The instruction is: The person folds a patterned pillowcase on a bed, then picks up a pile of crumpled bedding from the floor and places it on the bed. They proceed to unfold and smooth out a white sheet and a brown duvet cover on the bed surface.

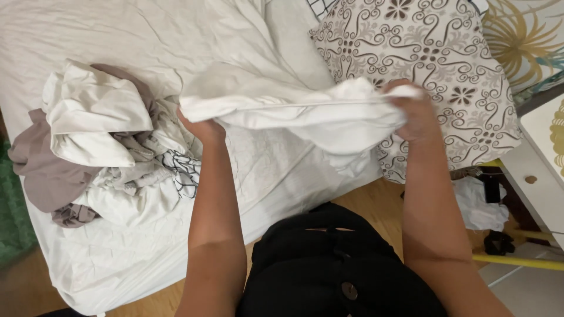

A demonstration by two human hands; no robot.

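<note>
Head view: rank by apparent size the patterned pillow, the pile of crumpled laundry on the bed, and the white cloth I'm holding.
1. patterned pillow
2. laundry pile, close to the pillow, so unsure
3. white cloth, held nearer the camera, so possibly smaller than it looks

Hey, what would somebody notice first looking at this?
The white cloth stretched in the middle, with the left hand and right hand each gripping an end over the bed. Next, the laundry pile on the left and the patterned pillow at upper right.
</note>
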